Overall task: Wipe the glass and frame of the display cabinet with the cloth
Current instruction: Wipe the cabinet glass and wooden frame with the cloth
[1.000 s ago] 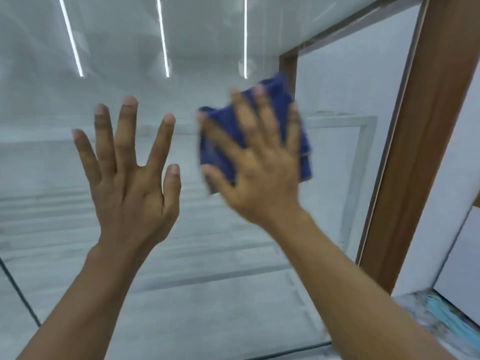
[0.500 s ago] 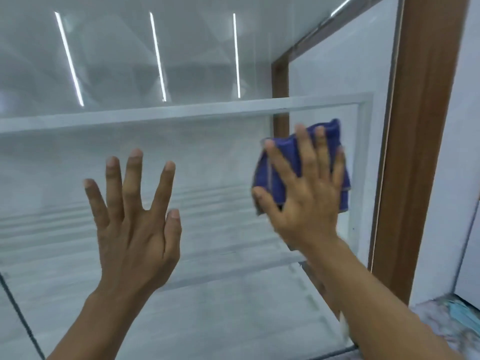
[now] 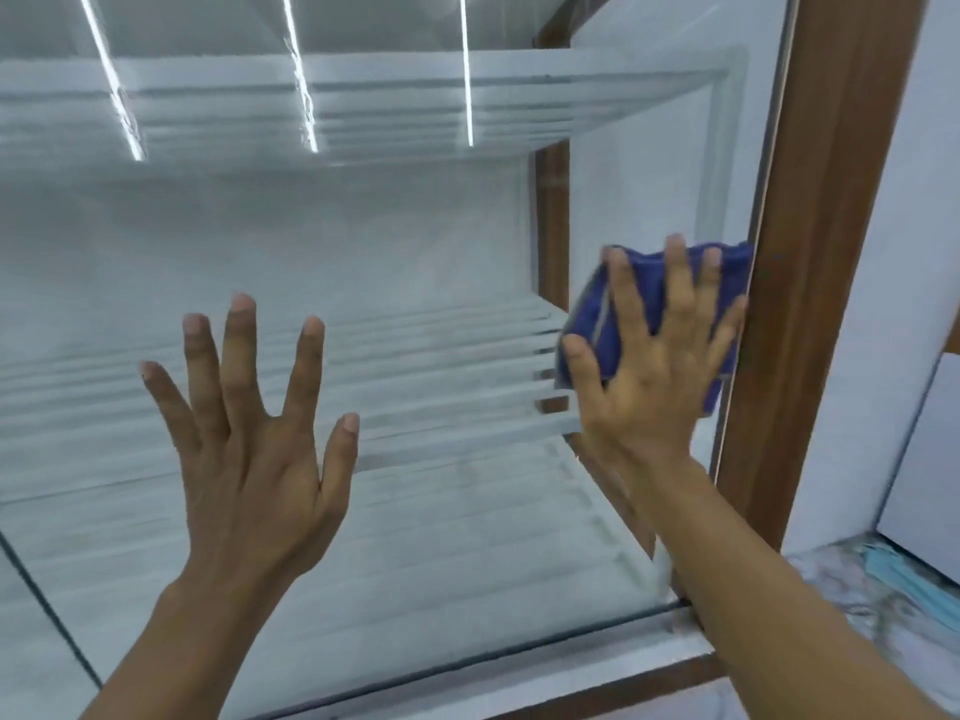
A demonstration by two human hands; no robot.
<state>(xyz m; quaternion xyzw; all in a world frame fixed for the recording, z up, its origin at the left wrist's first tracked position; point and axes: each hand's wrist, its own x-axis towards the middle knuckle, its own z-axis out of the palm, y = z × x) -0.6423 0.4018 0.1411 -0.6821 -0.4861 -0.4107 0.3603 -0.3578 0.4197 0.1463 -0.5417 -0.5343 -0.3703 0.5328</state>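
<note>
— Where's the cloth?
— The blue cloth (image 3: 589,317) lies flat against the glass (image 3: 415,241), at its right edge, touching the brown wooden frame (image 3: 821,252). The right hand (image 3: 649,366) presses it there, fingers straight and spread, not curled round it.
— And the other?
— The left hand (image 3: 249,444) is raised before the glass, fingers splayed wide, holding nothing. Whether it touches, I can't tell.

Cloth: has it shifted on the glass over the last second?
Yes. The cloth, pressed by the right hand, slid right across the glass until its edge reached the brown frame.
</note>
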